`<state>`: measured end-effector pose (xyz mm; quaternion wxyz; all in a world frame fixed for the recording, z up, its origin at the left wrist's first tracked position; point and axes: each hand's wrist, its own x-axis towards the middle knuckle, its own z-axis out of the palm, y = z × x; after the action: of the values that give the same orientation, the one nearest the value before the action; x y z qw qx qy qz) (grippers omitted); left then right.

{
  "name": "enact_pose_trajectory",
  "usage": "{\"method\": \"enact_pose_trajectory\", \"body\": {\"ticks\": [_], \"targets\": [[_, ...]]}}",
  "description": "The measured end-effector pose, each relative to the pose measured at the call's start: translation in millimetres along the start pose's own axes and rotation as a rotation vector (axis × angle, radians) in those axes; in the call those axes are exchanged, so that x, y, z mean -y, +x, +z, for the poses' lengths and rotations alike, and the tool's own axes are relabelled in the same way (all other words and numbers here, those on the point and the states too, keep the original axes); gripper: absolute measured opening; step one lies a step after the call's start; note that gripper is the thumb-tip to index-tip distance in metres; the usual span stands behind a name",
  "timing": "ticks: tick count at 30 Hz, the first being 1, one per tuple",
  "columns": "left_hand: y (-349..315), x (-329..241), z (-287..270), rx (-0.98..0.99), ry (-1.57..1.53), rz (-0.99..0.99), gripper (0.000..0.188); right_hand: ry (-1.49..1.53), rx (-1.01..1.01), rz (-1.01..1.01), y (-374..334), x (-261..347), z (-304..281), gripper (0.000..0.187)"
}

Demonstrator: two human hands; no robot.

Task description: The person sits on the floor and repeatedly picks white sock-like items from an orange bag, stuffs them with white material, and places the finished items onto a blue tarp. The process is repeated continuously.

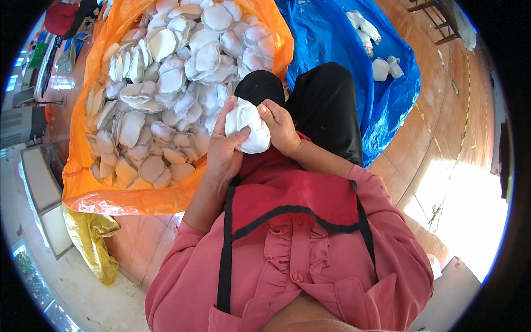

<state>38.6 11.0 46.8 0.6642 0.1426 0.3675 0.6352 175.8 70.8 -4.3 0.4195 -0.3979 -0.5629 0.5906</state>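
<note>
Above my lap I hold a rounded white cloth-like bundle [252,128] with folds on its surface, between both hands. My left hand [225,145] grips its left side, thumb across the front and fingers along the edge. On the opposite side my right hand [282,128] is closed on it, thumb at the top; its other fingers are partly hidden. What the bundle contains cannot be made out. Just beyond my left hand lies a big heap of white and cream rounded pads [171,77], many in small stacks, on an orange plastic sheet [116,198].
To the right of my knees a blue plastic sheet [326,50] carries several white bundles [380,69]. A yellow plastic bag [95,243] lies at the left by a pale panel [41,177]. A dark wooden stool [442,19] stands far right on the tiled floor [409,160].
</note>
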Motion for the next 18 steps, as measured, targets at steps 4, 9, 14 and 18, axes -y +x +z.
{"method": "enact_pose_trajectory", "body": {"ticks": [4, 9, 14, 18], "targets": [[-5.3, -6.4, -0.9, 0.064, 0.068, 0.007, 0.071, 0.044, 0.059, 0.064, -7.8, 8.8, 1.5, 0.028], [-3.8, -9.1, -1.0, 0.031, 0.242, 0.021, 0.073, 0.319, 0.127, 0.127, -2.2, 1.6, -4.3, 0.027], [-6.0, -9.6, 4.0, -0.06, 0.488, 0.093, 0.073, 0.176, 0.158, 0.04, 10.9, 19.2, -14.3, 0.029], [-7.3, -4.3, 1.1, -0.044, 0.399, 0.079, 0.076, -0.019, 0.25, 0.098, 12.0, 31.4, -13.1, 0.027]]}}
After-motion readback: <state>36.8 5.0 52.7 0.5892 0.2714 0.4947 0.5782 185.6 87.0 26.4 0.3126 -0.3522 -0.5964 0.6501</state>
